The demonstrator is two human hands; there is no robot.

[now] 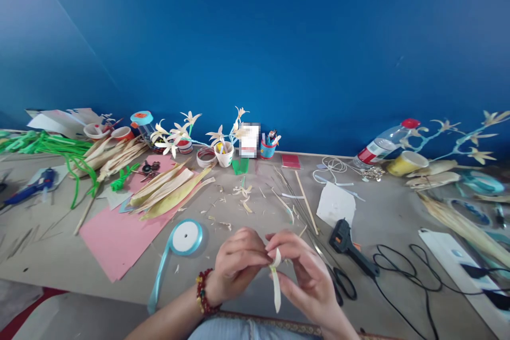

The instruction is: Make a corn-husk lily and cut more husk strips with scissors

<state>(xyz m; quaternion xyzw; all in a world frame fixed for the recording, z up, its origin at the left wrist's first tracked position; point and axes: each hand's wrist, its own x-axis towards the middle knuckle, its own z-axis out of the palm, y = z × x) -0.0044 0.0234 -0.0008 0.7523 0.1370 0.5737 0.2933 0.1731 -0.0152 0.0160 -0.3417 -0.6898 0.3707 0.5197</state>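
Near the table's front edge, my left hand [241, 260] and my right hand [300, 271] meet around a small corn-husk flower [277, 289]. Its pale petals point up and down between my fingers. Both hands are closed on it, the left pinching from the side and the right with thumb and fingers. The flower's middle is partly hidden by my fingertips. Scissors [345, 281] lie just right of my right hand, partly covered by it. A roll of light blue ribbon [186, 237] rests left of my hands, its loose end trailing to the front edge.
A black glue gun [350, 247] with a looping cord lies at right. Dried corn husks [171, 196] sit on pink paper [115, 239]. Finished husk flowers [179, 133], cups and a tilted plastic bottle [384, 143] stand along the blue wall. Husk scraps and thin wires lie mid-table.
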